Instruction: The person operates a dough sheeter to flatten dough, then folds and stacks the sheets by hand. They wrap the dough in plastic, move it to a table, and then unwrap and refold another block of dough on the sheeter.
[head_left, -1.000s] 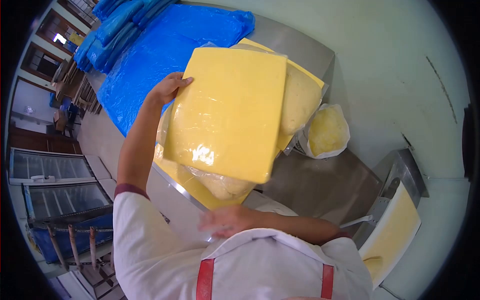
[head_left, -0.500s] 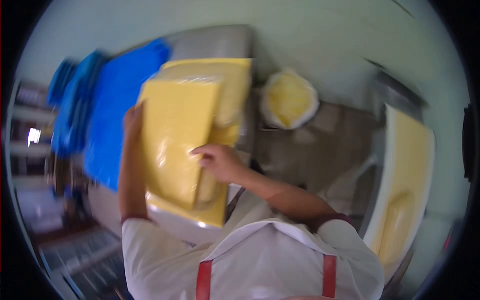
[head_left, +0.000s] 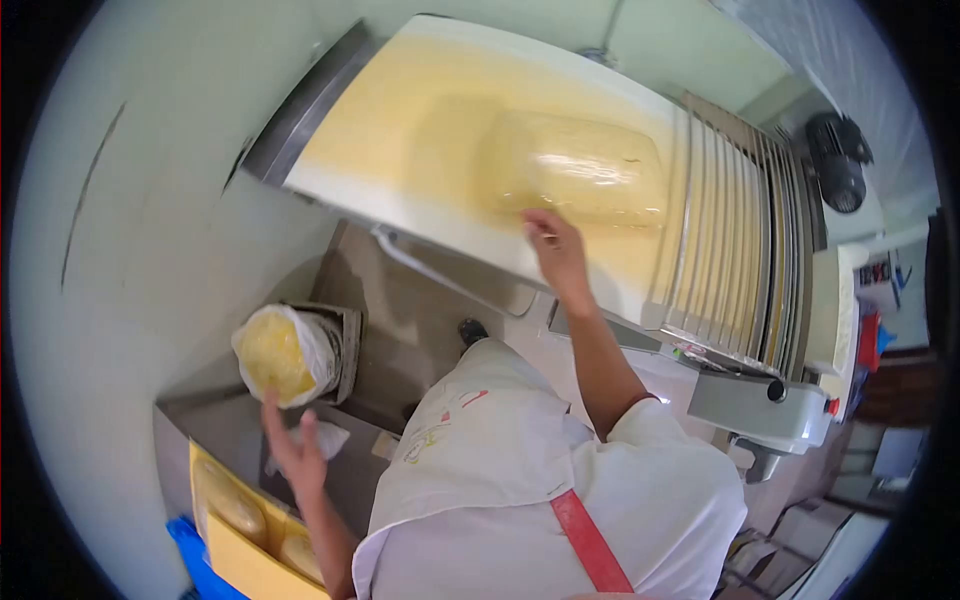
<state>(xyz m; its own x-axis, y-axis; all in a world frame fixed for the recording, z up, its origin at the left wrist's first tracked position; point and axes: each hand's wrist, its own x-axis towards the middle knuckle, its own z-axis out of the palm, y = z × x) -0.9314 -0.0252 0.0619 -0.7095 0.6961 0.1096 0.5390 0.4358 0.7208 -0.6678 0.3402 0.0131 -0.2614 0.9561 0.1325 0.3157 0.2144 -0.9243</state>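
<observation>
A pale yellow block (head_left: 590,160) with a shiny wrapped surface lies on the yellowish belt (head_left: 385,110) of a machine. My right hand (head_left: 558,250) is at the block's near edge, its fingers curled together; whether they pinch anything is too small to tell. Low on the left, my left hand (head_left: 298,450) is raised with its fingers spread, holding nothing. It is near a white-lined bin (head_left: 318,350) with yellow material inside and above a grey metal surface (head_left: 345,470). Yellow sheets (head_left: 250,555) with wrapped pale pieces lie below that hand.
Metal bars (head_left: 725,250) cross the belt's right end, beside the machine's grey housing (head_left: 750,410). A support bar runs under the belt's near edge. Blue plastic (head_left: 200,565) shows at the lower left, and a wall stands on the left.
The view has swung right to the machine. My left hand has come off the yellow sheets and opened. My right hand has moved from the sheets to the block on the belt.
</observation>
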